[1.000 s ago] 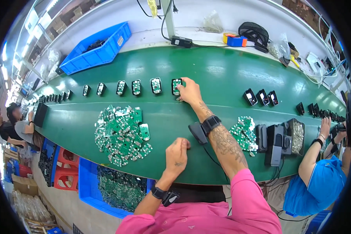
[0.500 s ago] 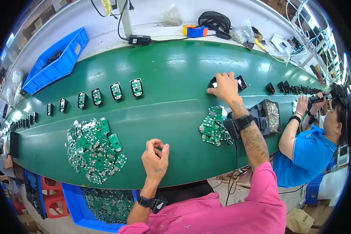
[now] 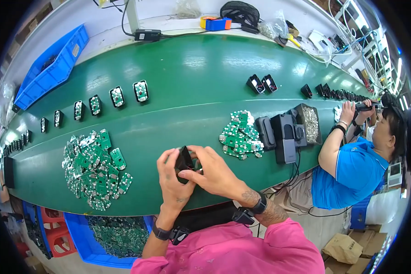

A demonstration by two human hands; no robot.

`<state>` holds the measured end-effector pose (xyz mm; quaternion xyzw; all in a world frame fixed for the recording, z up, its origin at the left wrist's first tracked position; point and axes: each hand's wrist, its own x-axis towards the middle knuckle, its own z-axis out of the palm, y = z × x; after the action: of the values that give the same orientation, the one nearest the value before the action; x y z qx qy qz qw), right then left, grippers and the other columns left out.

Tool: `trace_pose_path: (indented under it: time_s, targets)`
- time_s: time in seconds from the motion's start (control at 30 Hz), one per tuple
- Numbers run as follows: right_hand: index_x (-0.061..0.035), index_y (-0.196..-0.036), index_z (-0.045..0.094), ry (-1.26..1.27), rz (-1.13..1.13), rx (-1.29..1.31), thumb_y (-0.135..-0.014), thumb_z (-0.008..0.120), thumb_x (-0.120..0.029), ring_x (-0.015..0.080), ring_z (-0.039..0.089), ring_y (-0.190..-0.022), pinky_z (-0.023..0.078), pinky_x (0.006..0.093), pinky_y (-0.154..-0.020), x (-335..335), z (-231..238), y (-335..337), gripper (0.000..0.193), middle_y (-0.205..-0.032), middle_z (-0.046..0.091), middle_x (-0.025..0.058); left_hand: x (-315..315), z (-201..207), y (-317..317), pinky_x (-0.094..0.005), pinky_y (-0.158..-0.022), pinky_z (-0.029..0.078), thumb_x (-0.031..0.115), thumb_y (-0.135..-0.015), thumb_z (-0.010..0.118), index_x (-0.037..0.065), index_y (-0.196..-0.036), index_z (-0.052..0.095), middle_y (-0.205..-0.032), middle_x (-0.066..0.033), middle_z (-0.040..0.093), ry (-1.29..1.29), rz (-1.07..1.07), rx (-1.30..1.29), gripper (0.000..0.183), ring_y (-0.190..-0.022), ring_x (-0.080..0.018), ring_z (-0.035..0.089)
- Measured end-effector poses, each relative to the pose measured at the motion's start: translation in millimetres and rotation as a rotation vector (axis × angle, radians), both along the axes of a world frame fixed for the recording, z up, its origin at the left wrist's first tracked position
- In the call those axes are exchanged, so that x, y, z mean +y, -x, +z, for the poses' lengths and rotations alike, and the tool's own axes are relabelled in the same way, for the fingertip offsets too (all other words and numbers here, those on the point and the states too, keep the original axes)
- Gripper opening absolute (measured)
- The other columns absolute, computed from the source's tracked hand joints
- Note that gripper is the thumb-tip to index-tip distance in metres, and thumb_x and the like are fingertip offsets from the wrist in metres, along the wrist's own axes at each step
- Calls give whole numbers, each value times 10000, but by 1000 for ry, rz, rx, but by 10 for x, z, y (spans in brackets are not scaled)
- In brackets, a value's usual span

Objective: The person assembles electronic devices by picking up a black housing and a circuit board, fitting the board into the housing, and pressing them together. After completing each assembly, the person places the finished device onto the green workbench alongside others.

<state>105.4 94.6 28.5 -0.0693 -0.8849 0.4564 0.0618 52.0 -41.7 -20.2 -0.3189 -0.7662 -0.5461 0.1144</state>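
Both my hands meet over the near edge of the green table, gripping one small black plastic housing [image 3: 184,160]. Fingers of my left hand [image 3: 171,176] wrap around its left side. My right hand [image 3: 216,170] closes on it from the right, the thumb across its lower part. What lies inside the housing is mostly hidden. To the left is a large heap of green circuit boards [image 3: 93,166]; a smaller board pile [image 3: 241,134] lies to the right. Beyond that stand two open black housings [image 3: 262,84] with white bits and wires inside.
A row of housings with boards fitted [image 3: 140,91] runs down the left. Black devices [image 3: 285,137] and a bin of small metal parts [image 3: 311,125] stand at right, beside a co-worker in blue [image 3: 351,173]. Blue crates stand at back left [image 3: 55,68] and below the table [image 3: 80,237].
My right hand has come back from the far housings to my left hand, bringing a black housing. Both hands now hold it. The view has shifted slightly.
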Motion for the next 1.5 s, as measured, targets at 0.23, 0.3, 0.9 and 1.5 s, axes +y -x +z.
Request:
trace_pose_path:
  time_s: [0.23,0.3,0.9,1.5]
  targets:
    - [1,-1077,667,-385,-181,194,-917,603,-84,370,663,-840,524,434,-759,557,76,-19,192,-945,689,204,-81,26,23,-280,-753,582,22,-845,707,59,-1375,532,-1395,-156,419,-59,-40,-387,559,-993,-216,643]
    - [-4,-1171,623,-722,-368,125,-859,597,-6,396,620,-922,502,445,-787,919,180,-44,313,-968,640,202,-108,-75,69,-285,-766,590,16,-871,681,50,-1337,570,-1418,-160,393,-57,-54,-306,480,-979,-212,652]
    - [28,-931,604,-811,-521,380,-957,549,-79,334,596,-776,475,411,-684,1501,94,-300,123,-878,627,162,-125,-35,40,-219,-578,533,176,-980,630,39,-1153,733,-1411,-180,477,-158,-119,-383,244,-799,-126,663]
    - [16,-969,645,574,-297,-87,-1007,581,-126,28,511,-579,397,201,-497,-70,-87,-170,160,-724,616,5,-90,-16,33,-368,-858,557,-91,-825,588,141,-1207,721,-1429,-185,446,22,-131,-198,467,-966,-283,712]
